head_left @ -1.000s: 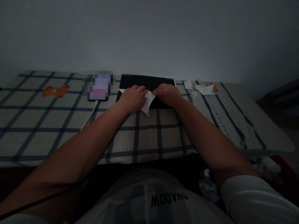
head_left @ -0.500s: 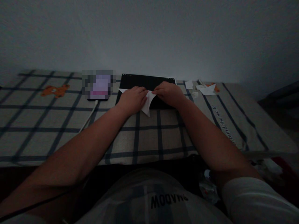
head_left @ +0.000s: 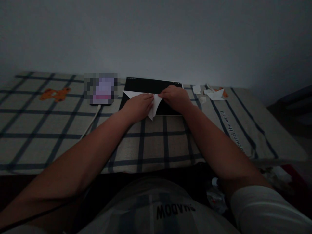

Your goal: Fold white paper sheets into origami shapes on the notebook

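A folded sheet of white paper (head_left: 156,103) lies over a black pad (head_left: 143,83) with a row of small holes at its top corners. My left hand (head_left: 140,104) rests across the paper's left part, fingers together and pressing it near the middle crease. From the right, my right hand (head_left: 175,97) pinches the paper's edge close to that crease. One paper point sticks out to the left of my left hand, another hangs down past the pad's lower edge. Both palms hide part of the sheet.
A phone (head_left: 104,89), blurred out, stands left with a white cable (head_left: 91,123). Right of the pad are a folded paper boat (head_left: 215,94) and paper scraps (head_left: 196,89). An orange bear-shaped piece (head_left: 55,94) lies far left on the checked tablecloth (head_left: 153,146). Below the table is a plastic bottle (head_left: 215,195).
My left hand has slid slightly down and left, showing more of the paper's top edge. The right hand keeps its hold. The whole view has shifted a little.
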Demonstrator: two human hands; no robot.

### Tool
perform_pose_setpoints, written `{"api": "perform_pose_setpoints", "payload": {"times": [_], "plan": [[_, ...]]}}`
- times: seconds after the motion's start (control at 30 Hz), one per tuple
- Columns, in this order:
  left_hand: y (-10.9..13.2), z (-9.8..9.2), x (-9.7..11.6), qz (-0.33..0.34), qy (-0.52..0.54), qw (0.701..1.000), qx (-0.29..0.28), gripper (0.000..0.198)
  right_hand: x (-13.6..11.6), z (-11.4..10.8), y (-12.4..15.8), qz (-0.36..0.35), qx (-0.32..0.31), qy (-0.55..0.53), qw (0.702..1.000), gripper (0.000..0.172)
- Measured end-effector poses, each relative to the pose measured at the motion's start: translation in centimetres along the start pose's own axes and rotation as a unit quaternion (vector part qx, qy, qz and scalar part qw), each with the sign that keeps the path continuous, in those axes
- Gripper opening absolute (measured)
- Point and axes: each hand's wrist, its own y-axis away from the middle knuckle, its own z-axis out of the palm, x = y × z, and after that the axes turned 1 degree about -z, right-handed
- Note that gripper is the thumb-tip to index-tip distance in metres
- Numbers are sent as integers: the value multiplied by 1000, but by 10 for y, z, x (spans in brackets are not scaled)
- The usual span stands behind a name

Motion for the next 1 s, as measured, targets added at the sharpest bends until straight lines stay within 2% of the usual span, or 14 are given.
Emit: {"api": "perform_pose_setpoints", "payload": {"times": [0.13, 0.23, 0.47, 0.63, 1.0], "plan": [[-2, 2, -2, -5, 13, 1000, -14, 57, 2, 2, -1, -37, 20, -16, 999, 36], [-4, 4, -4, -9, 25, 1000, -16, 59, 1, 1, -1, -53, 11, -24, 998, 37], [-7, 8, -9, -18, 54, 997, -45, 64, -4, 2, 1, 10, -16, -17, 1000, 36], [-7, 10, -11, -14, 52, 997, -49, 65, 0, 4, 1, 0, -47, -19, 999, 40], [-6, 7, -6, -22, 42, 997, -61, 65, -9, -10, 1, 26, -89, 26, 995, 43]]}}
